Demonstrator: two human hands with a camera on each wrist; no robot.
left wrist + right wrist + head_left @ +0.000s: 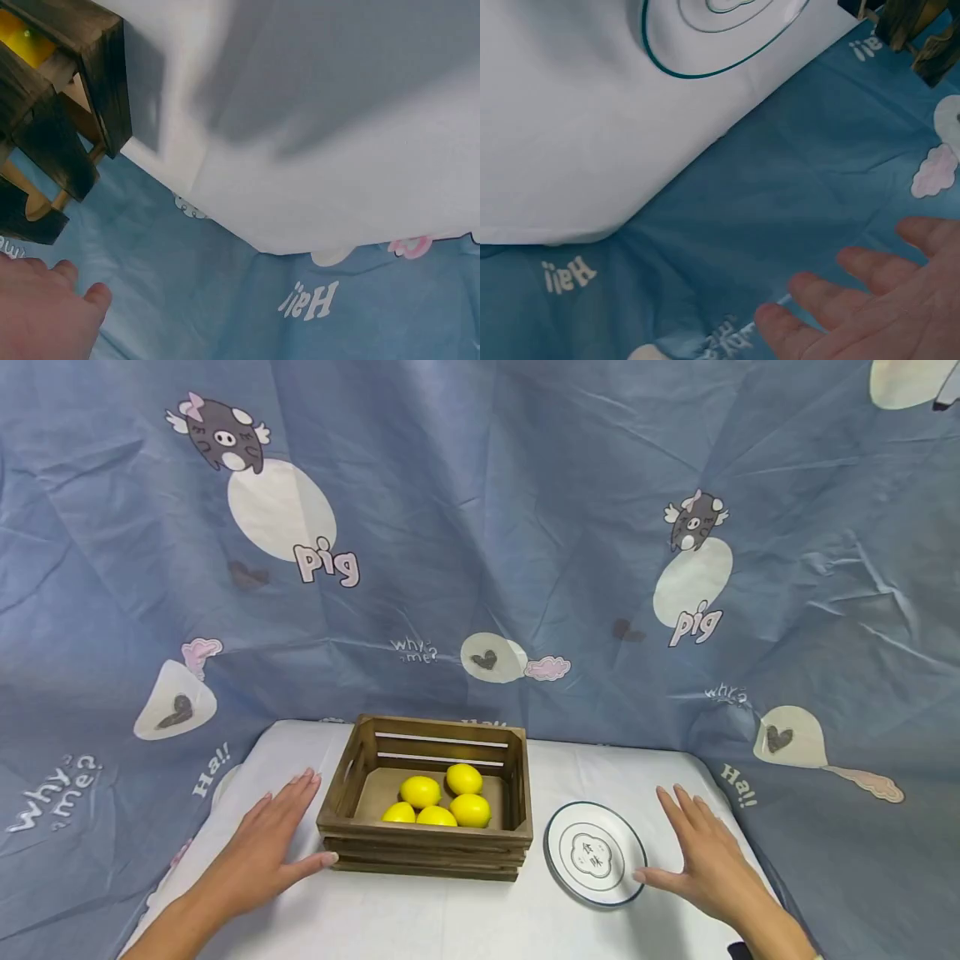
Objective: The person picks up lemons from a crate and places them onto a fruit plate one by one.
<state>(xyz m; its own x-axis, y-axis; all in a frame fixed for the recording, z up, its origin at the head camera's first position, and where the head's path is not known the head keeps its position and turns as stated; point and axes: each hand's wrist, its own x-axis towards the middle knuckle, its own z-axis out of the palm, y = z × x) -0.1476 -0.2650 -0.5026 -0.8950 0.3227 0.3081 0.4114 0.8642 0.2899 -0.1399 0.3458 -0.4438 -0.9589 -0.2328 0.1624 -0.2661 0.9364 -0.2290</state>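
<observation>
Left hand beside the crate of lemons, right hand beside the plate; both hold nothing.

The left hand [262, 852] has straight fingers and its thumb stretched away from them, towards the near left corner of a brown slatted rectangular wooden crate [423, 853]; whether the thumb touches it, I cannot tell. The crate's long axis runs sideways from these fingers towards the right hand [708, 860]. Five bright yellow oval lemons [471, 811] lie inside it, to the right of the left fingers, so that hand is the nearer. The right fingers are straight and slightly spread; just left of them, by the thumb tip, a round white dark-rimmed plate [592, 887] lies on the white cloth [420, 918], between that thumb and the crate.
</observation>
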